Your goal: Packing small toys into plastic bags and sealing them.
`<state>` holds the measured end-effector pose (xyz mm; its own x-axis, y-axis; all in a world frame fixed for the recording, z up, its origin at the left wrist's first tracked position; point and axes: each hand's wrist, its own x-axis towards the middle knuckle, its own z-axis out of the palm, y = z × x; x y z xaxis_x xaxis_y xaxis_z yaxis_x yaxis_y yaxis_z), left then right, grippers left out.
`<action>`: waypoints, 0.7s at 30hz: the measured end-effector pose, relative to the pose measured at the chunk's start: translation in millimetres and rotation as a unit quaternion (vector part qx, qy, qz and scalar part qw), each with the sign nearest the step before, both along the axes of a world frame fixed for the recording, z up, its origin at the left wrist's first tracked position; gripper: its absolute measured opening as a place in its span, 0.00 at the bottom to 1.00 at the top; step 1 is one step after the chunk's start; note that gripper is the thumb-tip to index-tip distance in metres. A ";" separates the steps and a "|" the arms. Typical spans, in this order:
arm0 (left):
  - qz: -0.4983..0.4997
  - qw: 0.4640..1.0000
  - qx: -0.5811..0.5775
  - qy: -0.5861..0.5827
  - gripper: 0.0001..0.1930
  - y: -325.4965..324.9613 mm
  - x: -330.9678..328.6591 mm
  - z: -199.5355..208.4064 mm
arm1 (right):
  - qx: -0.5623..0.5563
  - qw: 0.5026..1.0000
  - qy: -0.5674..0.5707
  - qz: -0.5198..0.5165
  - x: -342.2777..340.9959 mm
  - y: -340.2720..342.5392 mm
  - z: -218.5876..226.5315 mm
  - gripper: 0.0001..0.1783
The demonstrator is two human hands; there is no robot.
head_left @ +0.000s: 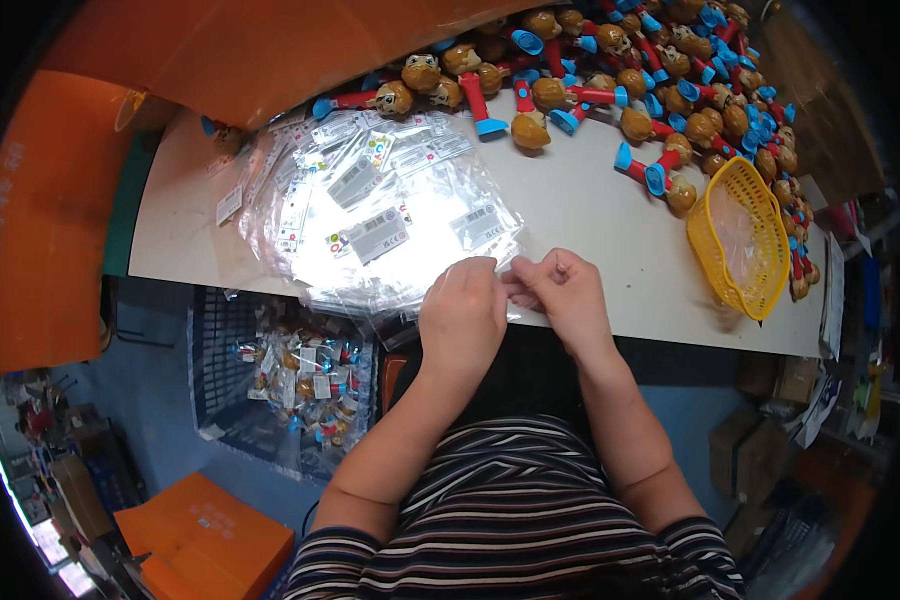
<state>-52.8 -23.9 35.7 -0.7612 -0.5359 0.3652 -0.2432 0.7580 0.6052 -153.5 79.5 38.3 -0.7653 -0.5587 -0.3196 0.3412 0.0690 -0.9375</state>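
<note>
White table (pixel 610 225), open stretch right of clear bags (pixel 380 240), left hand (pixel 464 315) and right hand (pixel 566 298) over front edge (pixel 670 339), holds cannot be told.

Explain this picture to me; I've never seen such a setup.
No machine here: just a person's bare left hand and right hand. The single picture comes from a wide fisheye camera on the person's head, looking down, so straight edges bend. On the pale table lie a heap of labelled clear plastic bags, many toys with brown round heads, red bodies and blue ends, and a yellow basket. Below, on the left, a blue crate holds bagged toys. Both hands are close together by the heap's near edge; whether they grip a bag is hard to tell.
</note>
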 end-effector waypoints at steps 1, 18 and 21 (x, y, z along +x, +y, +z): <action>-0.001 1.000 -0.001 0.001 0.06 -1.6 0.4 -2.0 | 0.049 0.998 0.027 0.021 -4.8 0.4 0.9 0.12; -0.098 0.994 -0.040 0.021 0.06 -4.4 -5.8 -9.9 | 0.099 0.604 0.775 0.155 -162.2 -60.9 12.7 0.18; -0.083 0.995 -0.051 0.019 0.07 -9.1 -8.4 -12.5 | 0.009 0.887 0.461 0.036 -101.0 -19.2 43.5 0.12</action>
<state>-61.2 -33.0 23.2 -0.8205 -0.3628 0.4418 -0.0878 0.8437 0.5296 -254.5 60.3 81.8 -0.6689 -0.6172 0.4142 -0.5751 0.0766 -0.8145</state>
